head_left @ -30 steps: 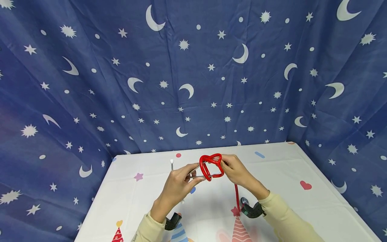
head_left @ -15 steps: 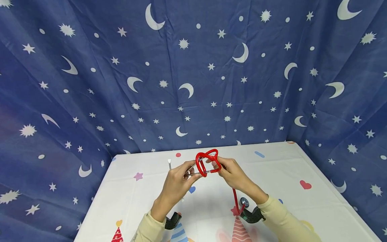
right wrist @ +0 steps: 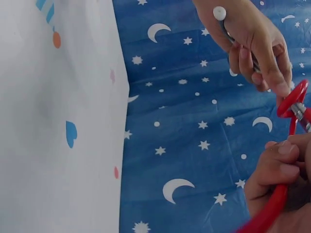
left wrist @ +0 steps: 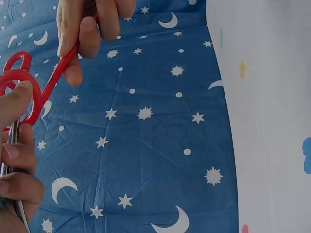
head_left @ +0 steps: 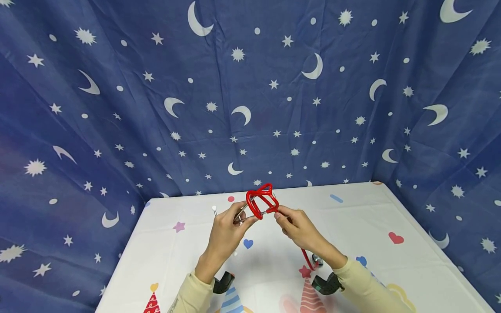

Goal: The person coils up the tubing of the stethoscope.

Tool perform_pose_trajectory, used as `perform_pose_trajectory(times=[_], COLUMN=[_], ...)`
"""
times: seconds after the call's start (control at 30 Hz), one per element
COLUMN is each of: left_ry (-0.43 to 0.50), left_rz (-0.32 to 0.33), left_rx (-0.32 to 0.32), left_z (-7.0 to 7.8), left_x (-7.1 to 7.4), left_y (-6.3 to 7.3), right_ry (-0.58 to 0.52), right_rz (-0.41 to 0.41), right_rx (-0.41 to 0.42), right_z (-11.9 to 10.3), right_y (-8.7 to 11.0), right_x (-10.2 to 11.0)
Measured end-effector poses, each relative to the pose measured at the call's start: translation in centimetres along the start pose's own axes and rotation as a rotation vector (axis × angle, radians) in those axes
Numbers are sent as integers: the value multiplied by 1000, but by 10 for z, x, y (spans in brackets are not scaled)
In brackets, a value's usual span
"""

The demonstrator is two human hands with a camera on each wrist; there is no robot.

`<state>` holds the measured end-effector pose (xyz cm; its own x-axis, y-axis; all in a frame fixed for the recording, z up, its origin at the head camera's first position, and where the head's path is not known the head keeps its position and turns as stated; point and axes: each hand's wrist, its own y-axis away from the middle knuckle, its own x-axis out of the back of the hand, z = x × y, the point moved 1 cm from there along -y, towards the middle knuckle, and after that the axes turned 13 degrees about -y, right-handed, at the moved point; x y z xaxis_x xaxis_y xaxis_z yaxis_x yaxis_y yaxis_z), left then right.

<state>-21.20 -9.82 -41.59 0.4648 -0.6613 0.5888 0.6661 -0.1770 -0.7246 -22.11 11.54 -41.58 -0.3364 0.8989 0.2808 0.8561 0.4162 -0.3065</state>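
Both my hands are raised over the table [head_left: 188, 261], facing each other at nearly equal height, with the stethoscope [head_left: 260, 192] held between them.

My left hand [head_left: 224, 232] reaches in from the lower left. Its fingers are curled round the metal ear tubes [left wrist: 13, 133], and the left wrist view shows the thumb lying on the red tubing where it loops. One white ear tip [head_left: 214, 208] projects beyond the back of this hand.

My right hand [head_left: 299, 228] comes in from the lower right, forearm slanting up and inward. Thumb and fingers grip the red tubing just beside the loop; the other fingers are bent.

Below the right hand the tubing drops towards the chest piece [head_left: 317, 260], near my right wrist; whether it hangs or rests I cannot tell.
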Motion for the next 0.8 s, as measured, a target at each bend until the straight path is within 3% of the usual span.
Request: perform_pose_trajectory(times=[0.17,0.53,0.8], left_ry=[-12,-26,-61], left_rz=[-12,-24,-41], left_rx=[56,102,161], left_z=[-2,-3,-3], left_x=[-4,-10,-17], left_y=[0,0,3], right_ry=[21,73,85], right_rz=[1,-42,-49], right_rx=[-10,-8,-53], right_z=[14,11,9], right_y=[2,7,11], right_x=[-2,-6,-12])
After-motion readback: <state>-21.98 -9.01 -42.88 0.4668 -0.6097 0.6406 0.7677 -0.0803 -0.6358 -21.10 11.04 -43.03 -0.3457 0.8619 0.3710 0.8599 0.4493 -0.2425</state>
